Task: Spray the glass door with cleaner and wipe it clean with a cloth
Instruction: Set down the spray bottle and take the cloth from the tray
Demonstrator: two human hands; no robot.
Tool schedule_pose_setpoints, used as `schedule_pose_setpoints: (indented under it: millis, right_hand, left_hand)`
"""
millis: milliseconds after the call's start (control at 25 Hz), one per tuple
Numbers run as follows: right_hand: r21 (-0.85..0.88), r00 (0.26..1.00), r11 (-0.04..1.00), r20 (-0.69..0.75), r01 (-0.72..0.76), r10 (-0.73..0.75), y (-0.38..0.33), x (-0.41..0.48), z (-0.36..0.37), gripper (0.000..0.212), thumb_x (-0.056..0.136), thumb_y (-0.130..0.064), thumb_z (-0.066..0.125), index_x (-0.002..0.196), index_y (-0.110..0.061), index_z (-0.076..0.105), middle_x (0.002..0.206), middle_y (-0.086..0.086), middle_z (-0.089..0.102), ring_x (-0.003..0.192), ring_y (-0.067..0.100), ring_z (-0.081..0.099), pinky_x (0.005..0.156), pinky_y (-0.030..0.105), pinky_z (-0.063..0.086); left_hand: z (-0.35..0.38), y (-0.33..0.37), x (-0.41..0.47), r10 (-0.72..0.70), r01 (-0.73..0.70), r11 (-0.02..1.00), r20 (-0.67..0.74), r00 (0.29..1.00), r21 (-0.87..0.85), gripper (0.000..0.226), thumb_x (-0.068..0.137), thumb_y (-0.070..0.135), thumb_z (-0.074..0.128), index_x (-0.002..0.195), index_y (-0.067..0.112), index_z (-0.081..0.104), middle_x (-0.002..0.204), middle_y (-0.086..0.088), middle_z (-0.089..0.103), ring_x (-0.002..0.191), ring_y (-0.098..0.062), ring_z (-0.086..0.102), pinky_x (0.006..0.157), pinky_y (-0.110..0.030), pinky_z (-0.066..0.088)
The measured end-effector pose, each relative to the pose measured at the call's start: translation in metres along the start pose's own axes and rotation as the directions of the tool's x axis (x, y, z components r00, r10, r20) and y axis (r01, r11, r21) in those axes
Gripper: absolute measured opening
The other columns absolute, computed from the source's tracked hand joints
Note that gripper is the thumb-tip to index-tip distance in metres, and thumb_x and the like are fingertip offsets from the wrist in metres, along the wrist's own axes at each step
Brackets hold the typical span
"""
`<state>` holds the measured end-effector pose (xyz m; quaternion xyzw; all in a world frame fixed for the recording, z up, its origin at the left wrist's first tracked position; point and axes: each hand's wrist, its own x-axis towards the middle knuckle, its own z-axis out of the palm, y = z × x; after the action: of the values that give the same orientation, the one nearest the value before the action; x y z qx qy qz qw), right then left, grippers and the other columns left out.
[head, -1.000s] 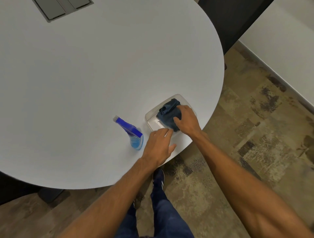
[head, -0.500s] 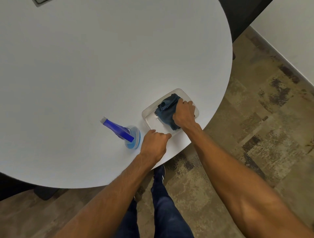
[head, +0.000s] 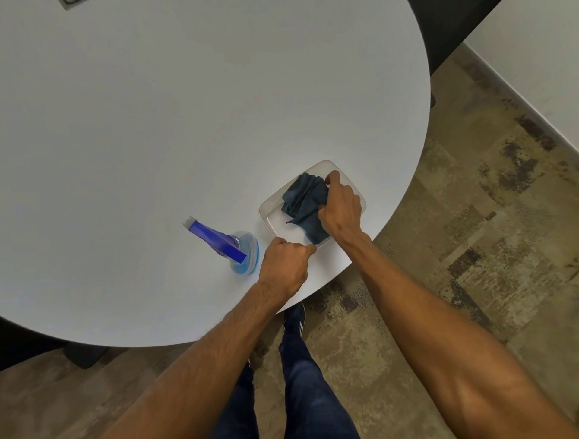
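Observation:
A dark blue cloth (head: 302,197) lies crumpled in a shallow clear plastic tray (head: 272,216) near the table's front right edge. My right hand (head: 341,206) is in the tray and grips the cloth, fingers curled round its right side. My left hand (head: 285,266) is curled at the tray's near corner, thumb and forefinger pinching the rim. A spray bottle (head: 219,239) with a blue head and pale blue liquid stands upright just left of my left hand, apart from it. No glass door is in view.
The round white table (head: 188,125) fills the upper left. A grey hatch (head: 70,3) sits at its far edge. A dark chair (head: 445,28) stands behind it. Patterned carpet (head: 470,235) and a white wall lie to the right. My legs stand below the table edge.
My right hand has gone from resting on the cloth to gripping it with curled fingers. My left hand's fingers curled up at the tray's corner. The view shifted slightly.

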<state>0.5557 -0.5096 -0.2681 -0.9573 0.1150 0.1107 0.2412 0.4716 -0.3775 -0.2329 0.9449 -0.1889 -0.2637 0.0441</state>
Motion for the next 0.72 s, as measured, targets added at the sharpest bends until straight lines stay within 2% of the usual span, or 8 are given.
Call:
schedule_pose_setpoints:
  millis: [160,400,520,560,600,640,680,720]
  right_hand:
    - [0.109,0.983,0.984,-0.139,0.139,-0.123,0.000,-0.025,-0.013,0.048,0.090,-0.005,0.071,0.136,-0.008,0.057,0.122,0.016,0.068,0.108,0.034,0.064,0.093,0.041,0.053]
    - [-0.093,0.824,0.909,-0.392,0.407,-0.409,0.005,-0.050,-0.036,0.041,0.074,-0.002,0.083,0.114,-0.002,0.071,0.103,0.016,0.072,0.090,0.035,0.066,0.071,0.042,0.049]
    - [-0.146,0.774,0.893,-0.452,0.426,-0.444,0.010,-0.057,-0.048,0.040,0.075,-0.001,0.082,0.114,-0.004,0.072,0.103,0.013,0.072,0.089,0.032,0.066,0.069,0.045,0.051]
    - [-0.156,0.756,0.890,-0.478,0.427,-0.447,0.012,-0.060,-0.052,0.039,0.076,-0.001,0.081,0.113,-0.004,0.072,0.103,0.012,0.072,0.090,0.032,0.066,0.069,0.045,0.051]
    - [-0.165,0.734,0.887,-0.507,0.431,-0.451,0.013,-0.063,-0.056,0.037,0.076,-0.001,0.079,0.113,-0.004,0.072,0.103,0.012,0.072,0.091,0.031,0.066,0.070,0.045,0.051]
    - [-0.178,0.706,0.880,-0.537,0.441,-0.462,0.015,-0.068,-0.059,0.035,0.077,-0.002,0.076,0.112,-0.005,0.072,0.104,0.012,0.072,0.091,0.031,0.066,0.071,0.045,0.051]
    - [-0.198,0.670,0.866,-0.562,0.460,-0.485,0.017,-0.073,-0.061,0.032,0.079,-0.004,0.074,0.111,-0.005,0.071,0.104,0.013,0.072,0.092,0.032,0.067,0.072,0.045,0.051]
    - [-0.225,0.633,0.845,-0.576,0.485,-0.517,0.018,-0.079,-0.062,0.030,0.081,-0.006,0.071,0.111,-0.006,0.069,0.104,0.013,0.072,0.092,0.032,0.067,0.073,0.045,0.051]
  left_hand:
    - [0.000,-0.001,0.001,-0.039,0.039,0.998,0.024,0.999,-0.038,0.044,0.105,0.030,0.051,0.149,0.025,0.047,0.135,-0.006,0.066,0.122,-0.026,0.062,0.117,-0.038,0.037]
    - [-0.002,-0.005,0.002,-0.041,0.039,0.990,-0.010,0.999,-0.137,0.042,0.105,0.038,0.049,0.143,0.024,0.056,0.139,-0.004,0.065,0.121,-0.024,0.063,0.114,-0.037,0.042]
    - [-0.013,0.002,-0.004,-0.144,0.090,0.891,-0.089,0.986,-0.445,0.044,0.100,0.039,0.056,0.141,0.022,0.059,0.146,-0.001,0.059,0.131,-0.023,0.058,0.115,-0.039,0.044]
    - [-0.019,0.007,-0.008,-0.215,0.107,0.770,-0.097,0.972,-0.629,0.043,0.098,0.037,0.060,0.139,0.022,0.060,0.144,-0.002,0.061,0.130,-0.023,0.059,0.115,-0.040,0.045]
    - [-0.025,0.013,-0.011,-0.280,0.107,0.550,-0.063,0.958,-0.829,0.043,0.096,0.035,0.064,0.136,0.021,0.061,0.140,-0.004,0.064,0.127,-0.023,0.061,0.114,-0.042,0.046]
    - [-0.033,0.019,-0.014,-0.310,0.084,0.217,0.014,0.951,-0.973,0.043,0.092,0.035,0.067,0.133,0.020,0.063,0.134,-0.006,0.068,0.123,-0.023,0.064,0.112,-0.044,0.048]
    - [-0.041,0.023,-0.017,-0.278,0.047,-0.171,0.094,0.956,-0.984,0.044,0.088,0.036,0.069,0.129,0.019,0.065,0.129,-0.009,0.071,0.120,-0.024,0.067,0.109,-0.044,0.051]
    - [-0.047,0.026,-0.018,-0.203,0.031,-0.499,0.152,0.967,-0.866,0.048,0.084,0.037,0.071,0.128,0.016,0.065,0.125,-0.012,0.073,0.118,-0.026,0.069,0.105,-0.044,0.054]
